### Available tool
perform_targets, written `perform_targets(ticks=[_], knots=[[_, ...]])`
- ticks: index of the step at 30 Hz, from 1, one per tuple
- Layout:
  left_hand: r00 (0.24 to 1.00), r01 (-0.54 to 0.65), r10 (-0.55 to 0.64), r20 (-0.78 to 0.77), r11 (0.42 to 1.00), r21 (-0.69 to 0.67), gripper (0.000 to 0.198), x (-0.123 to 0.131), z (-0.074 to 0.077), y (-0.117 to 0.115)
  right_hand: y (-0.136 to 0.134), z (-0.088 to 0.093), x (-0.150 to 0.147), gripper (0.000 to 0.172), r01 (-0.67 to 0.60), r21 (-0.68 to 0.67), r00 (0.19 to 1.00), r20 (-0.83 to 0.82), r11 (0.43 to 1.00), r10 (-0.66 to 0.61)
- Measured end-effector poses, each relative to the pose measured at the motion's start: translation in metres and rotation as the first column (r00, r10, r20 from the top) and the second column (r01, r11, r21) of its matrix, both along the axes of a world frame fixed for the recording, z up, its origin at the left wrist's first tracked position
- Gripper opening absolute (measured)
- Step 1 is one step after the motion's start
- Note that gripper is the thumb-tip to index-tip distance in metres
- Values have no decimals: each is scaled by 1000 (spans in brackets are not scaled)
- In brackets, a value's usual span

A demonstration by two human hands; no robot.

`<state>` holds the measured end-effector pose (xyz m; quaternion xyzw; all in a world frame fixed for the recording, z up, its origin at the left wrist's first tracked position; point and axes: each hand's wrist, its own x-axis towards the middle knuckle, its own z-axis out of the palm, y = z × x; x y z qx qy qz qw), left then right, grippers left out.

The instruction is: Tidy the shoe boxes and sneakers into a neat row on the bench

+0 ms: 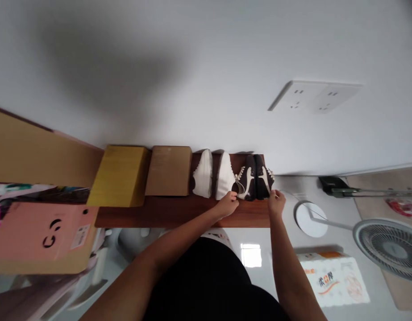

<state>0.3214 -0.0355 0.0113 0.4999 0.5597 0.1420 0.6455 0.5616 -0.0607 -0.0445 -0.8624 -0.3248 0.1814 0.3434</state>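
A pair of dark sneakers with cream trim, the left sneaker (pixel 250 178) and the right sneaker (pixel 263 180), lies on its sides at the right end of a reddish-brown wooden shelf (pixel 182 217). Fingers of my left hand (pixel 227 205) are closed at the opening of the left one. My right hand (pixel 276 204) pinches the rear edge of the right one; the fingertips are small in view. Just left stand two white sneakers, a nearer white sneaker (pixel 225 177) beside the dark pair and a farther white sneaker (pixel 203 174).
A brown cardboard box (pixel 168 171) and a yellow box (pixel 117 176) stand on the shelf's left part. Farther left is a pink box (pixel 45 234). Right, on the floor, are a fan (pixel 389 249), a tissue pack (pixel 335 281) and a green dustpan (pixel 336 185). A wall socket (pixel 316 96) is above.
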Motion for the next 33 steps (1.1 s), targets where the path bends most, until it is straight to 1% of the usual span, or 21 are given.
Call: perform_targets(ticks=[2,3,4,6,8,10,12,14,18,20,22,25,28,30,33], knots=[[998,55,-55,-28,998,-16,31,-42,11,-8,-16,2,-13,63,80,39,997,-14,996,-80],[996,67,-67,-55,998,-3,28,-65,16,-13,-24,3,-22,64,92,58,995,-49,994,-89],[994,63,-61,-88,998,18,26,-87,21,-17,-31,4,-34,63,87,72,992,-95,994,-80],[989,25,-15,-147,998,63,24,-131,29,-25,-43,7,-67,61,37,78,980,-197,996,-21],[982,-29,46,-184,995,90,25,-174,36,-32,-48,15,-109,57,-56,74,956,-284,996,75],[975,-86,108,-196,990,115,25,-213,41,-38,-47,25,-159,54,-164,83,918,-351,983,183],[965,-144,171,-198,979,143,26,-250,45,-42,-41,38,-214,51,-262,105,872,-401,959,282],[952,-202,234,-197,964,171,27,-286,46,-46,-30,50,-271,47,-362,135,810,-444,922,383],[923,-316,351,-159,926,209,29,-353,41,-51,-9,65,-377,37,-511,173,701,-483,842,524],[910,-354,390,-143,908,224,29,-387,38,-52,-2,69,-419,31,-572,183,654,-486,799,579],[893,-374,421,-157,891,256,28,-423,37,-52,2,70,-453,26,-616,169,623,-492,769,608],[851,-389,472,-231,861,328,26,-477,36,-46,6,68,-490,24,-641,105,622,-510,760,594],[805,-406,519,-289,835,371,25,-520,28,-31,13,60,-517,32,-638,46,655,-492,769,573],[788,-430,544,-289,822,374,28,-539,17,-17,19,52,-532,41,-621,4,692,-466,784,551],[790,-476,560,-249,816,327,37,-552,-3,3,28,40,-551,55,-593,-52,735,-442,803,514]])
